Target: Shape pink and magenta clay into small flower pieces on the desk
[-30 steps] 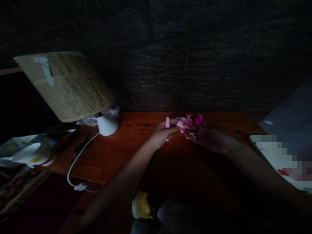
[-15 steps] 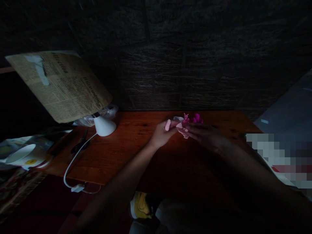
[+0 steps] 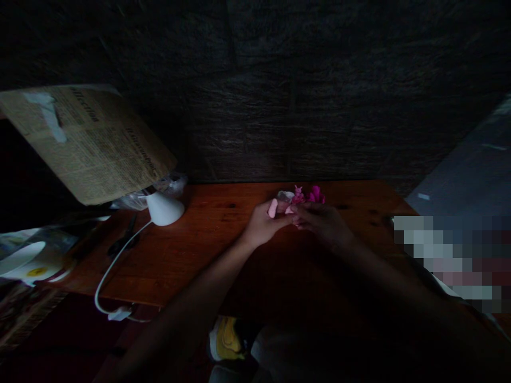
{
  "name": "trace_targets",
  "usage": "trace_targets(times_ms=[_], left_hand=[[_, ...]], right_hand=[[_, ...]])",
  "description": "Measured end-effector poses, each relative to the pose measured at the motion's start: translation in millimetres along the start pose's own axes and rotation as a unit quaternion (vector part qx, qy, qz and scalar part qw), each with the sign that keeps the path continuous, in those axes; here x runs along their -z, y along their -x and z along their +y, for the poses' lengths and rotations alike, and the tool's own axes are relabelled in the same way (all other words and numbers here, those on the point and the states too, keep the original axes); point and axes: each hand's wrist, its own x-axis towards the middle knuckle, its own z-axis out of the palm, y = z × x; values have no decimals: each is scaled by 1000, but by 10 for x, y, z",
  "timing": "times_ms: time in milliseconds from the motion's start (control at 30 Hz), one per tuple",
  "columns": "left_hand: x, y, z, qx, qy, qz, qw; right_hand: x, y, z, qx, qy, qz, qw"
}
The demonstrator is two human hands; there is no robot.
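My left hand (image 3: 263,223) is curled round a light pink, clay-like lump (image 3: 273,208), which sticks up by the thumb. Its fingers meet those of my right hand (image 3: 325,221) over the table. Between the fingertips of both hands is a thin pink clay-like piece (image 3: 289,210), mostly covered by the fingers. Just behind the hands stands a small pink shape (image 3: 298,194) with points on top. To its right is a bright magenta, petal-like thing (image 3: 316,194). A pale, partly see-through thing (image 3: 285,196) lies behind my left hand. The dim light hides finer detail.
On the wooden table (image 3: 215,223) at left stands a white lamp (image 3: 165,208) with a newsprint shade (image 3: 96,143) and a hanging cord. Dark scissors (image 3: 123,242) lie beside the cord. A white cup (image 3: 30,260) is at far left. The dark wall (image 3: 255,106) rises behind.
My right hand's fingers have bent in and closed on the thin pink piece, which is now more covered. The whole view has shifted slightly, so things appear further left.
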Motion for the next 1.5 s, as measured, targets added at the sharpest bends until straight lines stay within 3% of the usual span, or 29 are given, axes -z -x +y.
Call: trace_targets(times_ms=[167,367,533,733,900,1133,1300,1500], left_hand=[[16,-21,19,50,47,23,997],[43,-23,51,128,86,71,985],[48,-24,73,139,85,46,986],[42,-9,93,120,64,31,990],[28,-3,77,135,48,12,990],[10,14,50,56,-60,-29,996],[-8,24,49,18,-79,-56,995],[-38,51,66,59,-43,-92,993]], right_hand=[[10,11,-9,-22,-33,-15,999],[23,4,-38,-21,-74,-77,994],[25,-23,15,36,-14,-43,998],[20,-9,22,116,107,-34,987],[14,-1,-10,148,125,-31,981],[24,-2,-23,157,112,-55,980],[-20,14,-28,149,114,-84,979],[-53,48,-24,144,143,-75,976]])
